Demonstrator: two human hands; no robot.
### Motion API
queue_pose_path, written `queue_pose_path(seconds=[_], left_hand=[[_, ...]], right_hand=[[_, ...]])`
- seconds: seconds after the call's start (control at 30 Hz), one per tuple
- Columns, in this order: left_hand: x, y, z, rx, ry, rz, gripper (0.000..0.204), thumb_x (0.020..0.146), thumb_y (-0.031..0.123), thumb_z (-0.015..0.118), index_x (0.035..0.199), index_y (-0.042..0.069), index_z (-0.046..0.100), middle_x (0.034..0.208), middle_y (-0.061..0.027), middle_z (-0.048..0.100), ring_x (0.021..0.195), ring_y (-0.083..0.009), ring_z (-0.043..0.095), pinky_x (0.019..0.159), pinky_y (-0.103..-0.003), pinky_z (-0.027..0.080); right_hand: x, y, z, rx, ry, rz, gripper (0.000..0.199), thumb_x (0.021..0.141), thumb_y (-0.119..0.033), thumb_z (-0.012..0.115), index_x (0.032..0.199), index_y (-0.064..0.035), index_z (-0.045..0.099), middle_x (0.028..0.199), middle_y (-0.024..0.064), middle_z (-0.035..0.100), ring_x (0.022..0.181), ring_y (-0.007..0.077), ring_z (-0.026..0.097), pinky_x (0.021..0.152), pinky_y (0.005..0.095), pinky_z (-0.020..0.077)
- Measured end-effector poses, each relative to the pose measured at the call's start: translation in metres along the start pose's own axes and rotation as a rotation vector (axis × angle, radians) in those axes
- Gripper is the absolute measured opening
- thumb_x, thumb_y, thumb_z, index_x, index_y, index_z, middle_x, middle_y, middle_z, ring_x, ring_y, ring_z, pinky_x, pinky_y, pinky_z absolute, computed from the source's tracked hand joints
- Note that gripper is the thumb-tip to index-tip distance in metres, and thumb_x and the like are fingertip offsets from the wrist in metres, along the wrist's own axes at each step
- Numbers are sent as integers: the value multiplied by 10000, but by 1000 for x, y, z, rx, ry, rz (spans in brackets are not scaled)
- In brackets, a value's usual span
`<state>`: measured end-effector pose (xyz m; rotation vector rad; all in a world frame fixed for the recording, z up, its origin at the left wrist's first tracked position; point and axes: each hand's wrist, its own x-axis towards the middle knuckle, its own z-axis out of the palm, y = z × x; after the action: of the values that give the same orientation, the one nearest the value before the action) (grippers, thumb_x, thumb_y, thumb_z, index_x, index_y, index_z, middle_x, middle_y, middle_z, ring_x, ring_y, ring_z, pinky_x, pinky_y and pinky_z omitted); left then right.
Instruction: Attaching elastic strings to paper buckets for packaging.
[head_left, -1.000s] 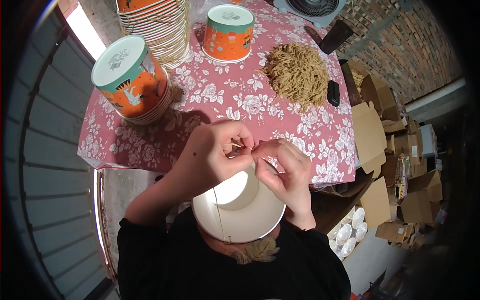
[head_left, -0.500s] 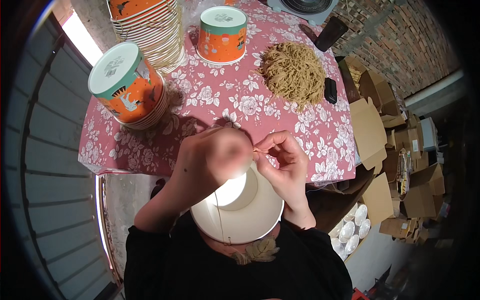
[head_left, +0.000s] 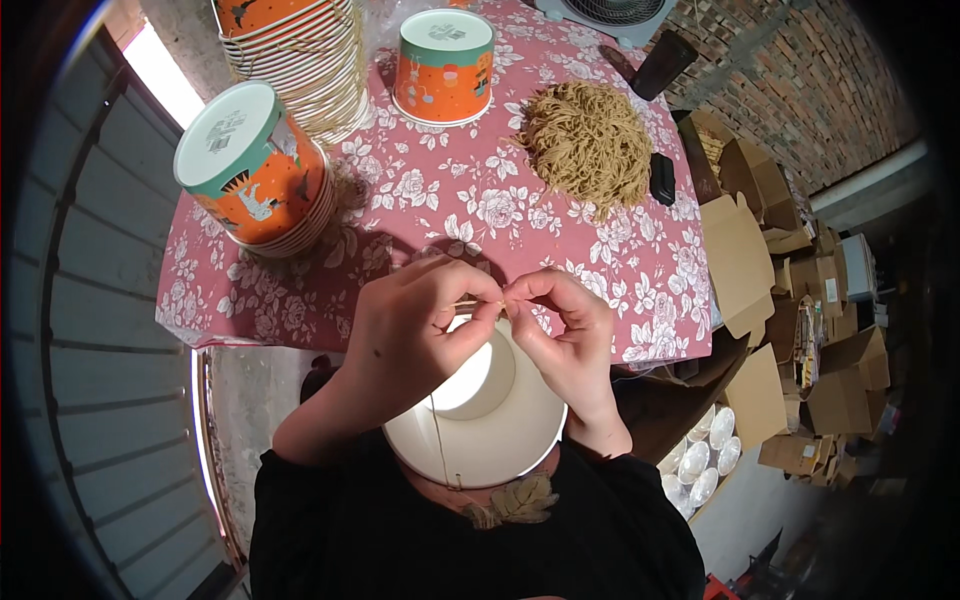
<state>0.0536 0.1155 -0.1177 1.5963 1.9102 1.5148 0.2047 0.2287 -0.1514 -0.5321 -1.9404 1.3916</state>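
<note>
A white paper bucket [head_left: 480, 452] rests against my body with its open mouth facing up, lit brightly inside. From its near rim a thin tan cord [head_left: 437, 432] runs up across the opening toward my left hand [head_left: 415, 310]. Thumb and forefinger of that hand pinch the cord above the bucket's far rim. My right hand [head_left: 568, 335] meets it there, its fingertips closed on the same cord. The fingertips nearly touch, so the cord's exact twist or knot cannot be made out. Beyond my hands lies a tangled heap of tan cords [head_left: 585, 148].
On the flowered pink tablecloth [head_left: 420, 195] stand an upturned orange bucket [head_left: 444, 72], a short bucket stack [head_left: 262, 190] and a taller stack [head_left: 300, 85]. A black cup [head_left: 662, 66], small black object [head_left: 662, 180] and fan [head_left: 610, 10] sit right. Cardboard boxes [head_left: 735, 265] crowd the right side.
My left hand, blurred before, now shows clearly with its fingertips pinched near the right ones. The right hand has barely moved. The bucket stays in place.
</note>
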Motion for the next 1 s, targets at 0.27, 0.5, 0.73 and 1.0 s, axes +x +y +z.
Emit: queue_pose_path(seconds=[0.27,0.5,0.73,1.0], left_hand=[[0,-1,1,11,34,35,143,836,-3,747,923,55,651,805,-69,676,596,-186,608,549,-306,469],[-3,-3,-3,-82,-48,-126,89,861,14,741,924,38,683,846,-70,706,625,-204,634,585,-307,498],[-10,-7,-7,0,-48,-34,135,834,14,731,957,63,703,1140,-90,716,706,-186,632,673,-325,531],[-8,5,-14,15,-140,-39,176,808,60,772,975,81,718,1261,-94,645,771,-212,644,715,-344,544]], right_hand=[[3,-8,-4,-84,-60,-32,108,877,-7,740,981,9,714,891,63,724,803,111,674,716,256,519],[0,-5,-4,110,-95,132,78,950,23,680,1027,34,678,1001,52,700,954,112,663,881,261,516],[1,2,-3,215,-133,160,113,971,6,666,1080,31,664,996,56,640,932,104,613,842,251,495],[1,2,-2,171,-94,137,95,970,-4,678,1059,29,667,1028,66,635,935,116,613,851,251,487]])
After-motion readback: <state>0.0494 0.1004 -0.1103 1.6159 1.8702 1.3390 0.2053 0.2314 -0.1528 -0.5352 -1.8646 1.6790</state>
